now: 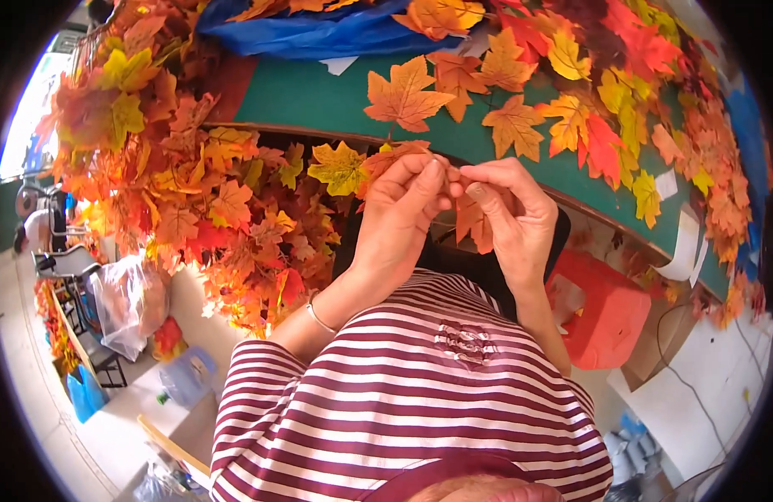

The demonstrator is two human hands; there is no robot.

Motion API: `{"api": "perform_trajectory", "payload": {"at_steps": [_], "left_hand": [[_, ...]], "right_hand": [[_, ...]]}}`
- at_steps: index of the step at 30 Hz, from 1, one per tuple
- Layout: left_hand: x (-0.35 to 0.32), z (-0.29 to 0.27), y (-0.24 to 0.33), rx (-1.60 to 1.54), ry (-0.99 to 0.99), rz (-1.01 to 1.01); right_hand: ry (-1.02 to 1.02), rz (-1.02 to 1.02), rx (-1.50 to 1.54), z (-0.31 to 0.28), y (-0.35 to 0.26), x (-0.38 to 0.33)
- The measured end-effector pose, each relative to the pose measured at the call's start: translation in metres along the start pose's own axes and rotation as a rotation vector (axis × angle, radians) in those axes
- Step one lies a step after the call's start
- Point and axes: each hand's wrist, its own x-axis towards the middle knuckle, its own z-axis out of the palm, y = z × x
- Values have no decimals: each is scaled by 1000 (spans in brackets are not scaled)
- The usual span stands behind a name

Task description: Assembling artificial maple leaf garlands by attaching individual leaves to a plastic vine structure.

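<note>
My left hand (403, 205) and my right hand (514, 213) meet at the near edge of the green table, fingertips almost touching. Both are closed in a pinch on a thin brownish stem of an artificial maple leaf garland; the fingers partly hide it. An orange leaf (473, 224) hangs between the hands, and a yellow leaf (340, 169) sticks out left of my left hand. Just beyond my fingers, a large orange leaf (407, 94) lies on the table. Another orange leaf (514, 127) rests beyond my right hand.
A thick heap of autumn leaf garlands (186, 188) hangs over the table's left side. More garlands (621, 109) cover the right of the green table (311, 96). Blue plastic sheeting (319, 33) lies at the back. A red plastic stool (600, 314) stands at lower right.
</note>
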Motion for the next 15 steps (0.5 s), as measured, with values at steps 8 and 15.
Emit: {"api": "perform_trajectory", "payload": {"at_steps": [8, 15], "left_hand": [[3, -3, -2, -22, -41, 10], [0, -3, -5, -8, -4, 2]], "right_hand": [[122, -74, -212, 8, -7, -4], [117, -94, -254, 10, -10, -6]]}}
